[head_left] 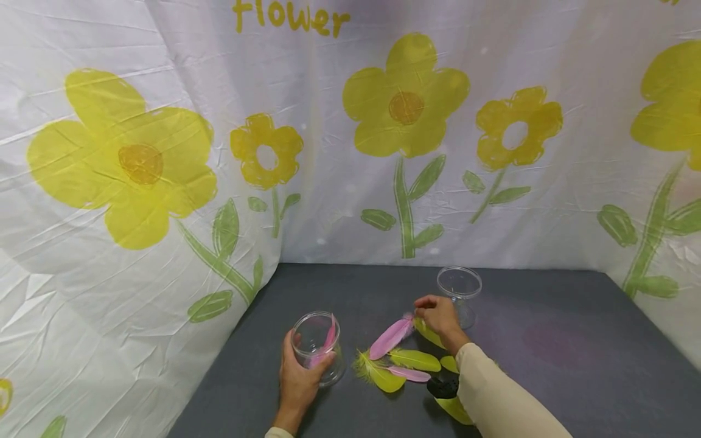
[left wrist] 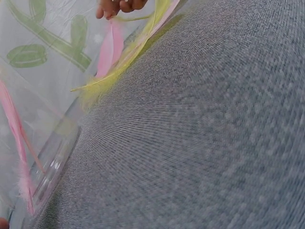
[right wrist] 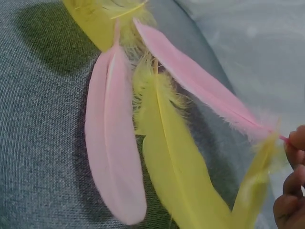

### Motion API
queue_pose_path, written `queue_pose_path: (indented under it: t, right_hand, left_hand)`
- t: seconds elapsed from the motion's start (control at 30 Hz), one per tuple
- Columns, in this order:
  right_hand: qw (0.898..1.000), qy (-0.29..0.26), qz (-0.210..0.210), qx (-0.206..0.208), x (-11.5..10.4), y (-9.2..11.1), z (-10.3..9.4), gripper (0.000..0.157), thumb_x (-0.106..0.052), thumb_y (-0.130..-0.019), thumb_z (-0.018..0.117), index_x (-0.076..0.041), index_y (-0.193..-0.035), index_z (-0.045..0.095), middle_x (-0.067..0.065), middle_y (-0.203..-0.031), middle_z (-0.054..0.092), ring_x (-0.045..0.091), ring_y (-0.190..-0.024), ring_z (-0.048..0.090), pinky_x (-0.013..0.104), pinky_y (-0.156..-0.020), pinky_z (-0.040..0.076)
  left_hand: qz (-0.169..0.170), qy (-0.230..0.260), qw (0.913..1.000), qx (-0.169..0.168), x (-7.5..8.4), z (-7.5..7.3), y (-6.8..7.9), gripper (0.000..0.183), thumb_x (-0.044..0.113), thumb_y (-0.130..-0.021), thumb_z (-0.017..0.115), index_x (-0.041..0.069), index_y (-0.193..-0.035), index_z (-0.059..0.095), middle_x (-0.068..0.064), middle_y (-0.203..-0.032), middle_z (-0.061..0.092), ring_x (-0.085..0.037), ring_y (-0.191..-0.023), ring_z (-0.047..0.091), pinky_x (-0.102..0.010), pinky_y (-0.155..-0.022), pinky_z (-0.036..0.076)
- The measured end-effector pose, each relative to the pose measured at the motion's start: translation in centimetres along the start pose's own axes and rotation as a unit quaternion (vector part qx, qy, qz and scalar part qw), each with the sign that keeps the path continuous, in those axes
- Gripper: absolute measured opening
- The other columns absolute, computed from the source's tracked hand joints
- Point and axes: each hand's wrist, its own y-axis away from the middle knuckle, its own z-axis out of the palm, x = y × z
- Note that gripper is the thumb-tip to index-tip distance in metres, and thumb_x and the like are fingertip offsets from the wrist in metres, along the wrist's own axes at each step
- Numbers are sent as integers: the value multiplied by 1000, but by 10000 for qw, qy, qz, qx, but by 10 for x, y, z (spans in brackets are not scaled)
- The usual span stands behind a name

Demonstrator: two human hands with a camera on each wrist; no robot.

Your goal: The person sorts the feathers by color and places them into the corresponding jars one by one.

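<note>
In the head view my left hand (head_left: 298, 380) grips a clear plastic jar (head_left: 331, 379) from the left side, thumb across its front. Pink feathers (head_left: 330, 334) stand inside the jar; the left wrist view also has pink feathers (left wrist: 16, 129) behind its clear wall. My right hand (head_left: 440, 317) pinches the quill of a pink feather (head_left: 390, 339) between thumb and fingertips. That feather slants over the pile in the right wrist view. Beneath lie yellow feathers (head_left: 414, 359) and another pink feather (right wrist: 113, 138).
A second clear jar (head_left: 459, 293) stands behind the right hand. A small black object (head_left: 442, 386) shows beside the right sleeve, above another yellow feather (head_left: 454, 411). The dark grey table (head_left: 263, 340) meets a white curtain (head_left: 323, 231) printed with yellow flowers.
</note>
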Motion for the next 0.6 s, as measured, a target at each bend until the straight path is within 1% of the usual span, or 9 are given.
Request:
queue_pose_path:
  t: [0.2, 0.43, 0.53, 0.6]
  right_hand:
    - [9998, 179, -50, -116, 1, 0, -1, 14, 3, -87, 65, 2, -100, 71, 6, -92, 67, 23, -81, 60, 34, -66, 49]
    - [9993, 288, -231, -83, 4, 0, -1, 13, 5, -86, 64, 3, -97, 71, 8, -87, 66, 23, -76, 58, 32, -62, 49]
    - [9988, 419, -262, -57, 5, 1, -2, 12, 5, -85, 64, 2, -95, 71, 7, -85, 67, 22, -75, 58, 32, -62, 48]
    - [9990, 373, -204, -95, 6, 1, -2, 13, 4, -85, 64, 2, -95, 71, 7, -86, 67, 22, -74, 58, 32, -61, 48]
  left_hand:
    - [9, -21, 10000, 13, 0, 0, 0, 98, 29, -60, 93, 6, -140, 41, -22, -130, 52, -38, -121, 48, -53, -98, 33]
    - [-29, -44, 10000, -43, -1, -1, -1, 99, 31, -61, 93, 7, -141, 40, -22, -131, 51, -38, -122, 47, -54, -98, 33]
    - [-33, -18, 10000, -53, -2, 0, -1, 99, 30, -61, 93, 7, -141, 40, -22, -131, 51, -38, -123, 46, -55, -99, 32]
    - [-32, -25, 10000, -53, -2, 0, -1, 98, 31, -61, 93, 7, -141, 40, -22, -131, 51, -38, -123, 46, -55, -99, 32]
